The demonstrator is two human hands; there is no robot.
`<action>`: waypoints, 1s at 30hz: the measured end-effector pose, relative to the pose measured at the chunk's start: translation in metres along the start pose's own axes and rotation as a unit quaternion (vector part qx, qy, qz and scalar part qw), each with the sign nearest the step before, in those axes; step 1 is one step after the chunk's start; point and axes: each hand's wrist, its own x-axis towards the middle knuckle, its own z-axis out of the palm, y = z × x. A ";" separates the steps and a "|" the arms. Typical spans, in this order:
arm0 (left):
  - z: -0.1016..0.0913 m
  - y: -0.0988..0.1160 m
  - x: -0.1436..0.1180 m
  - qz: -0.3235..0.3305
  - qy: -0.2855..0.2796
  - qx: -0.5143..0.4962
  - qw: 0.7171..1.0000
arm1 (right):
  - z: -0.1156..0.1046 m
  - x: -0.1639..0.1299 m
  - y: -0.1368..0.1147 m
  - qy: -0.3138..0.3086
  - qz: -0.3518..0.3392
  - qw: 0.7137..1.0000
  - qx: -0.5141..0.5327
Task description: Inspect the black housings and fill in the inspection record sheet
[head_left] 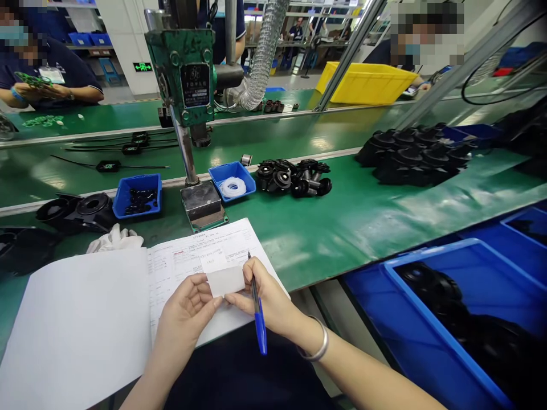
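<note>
Between my two hands is a small slip of white paper (225, 281). My left hand (192, 310) pinches its lower left side with thumb and fingers. On its right edge, my right hand (269, 293) grips the slip and also carries a blue-capped pen (259, 324), its tip pointing up and away. Under both hands lies an open booklet (171, 267) of printed sheets, its blank white page (81, 324) spread to the left. Another small handwritten note (211, 259) rests on the printed page just beyond the slip.
A green hand press (200, 199) stands behind the booklet, between blue trays of black parts (137, 196) and white rings (233, 185). White gloves (114, 239) lie at left. Black parts (293, 177) are heaped beyond. Blue bins (431, 307) stand at right. Co-workers sit across the bench.
</note>
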 end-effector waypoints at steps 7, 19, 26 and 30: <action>-0.002 -0.003 -0.003 -0.003 0.000 0.015 1.000 | -0.007 -0.001 -0.005 -0.085 0.060 0.986 0.130; -0.003 0.001 -0.010 -0.037 0.020 -0.023 0.999 | -0.027 -0.001 -0.007 -0.065 0.016 0.996 0.059; -0.010 0.008 -0.013 -0.053 0.001 0.046 0.998 | -0.047 0.006 -0.029 0.040 -0.105 0.989 -0.094; -0.004 0.003 -0.010 -0.044 -0.037 0.034 0.998 | -0.026 0.001 -0.037 -0.059 -0.175 0.965 -0.186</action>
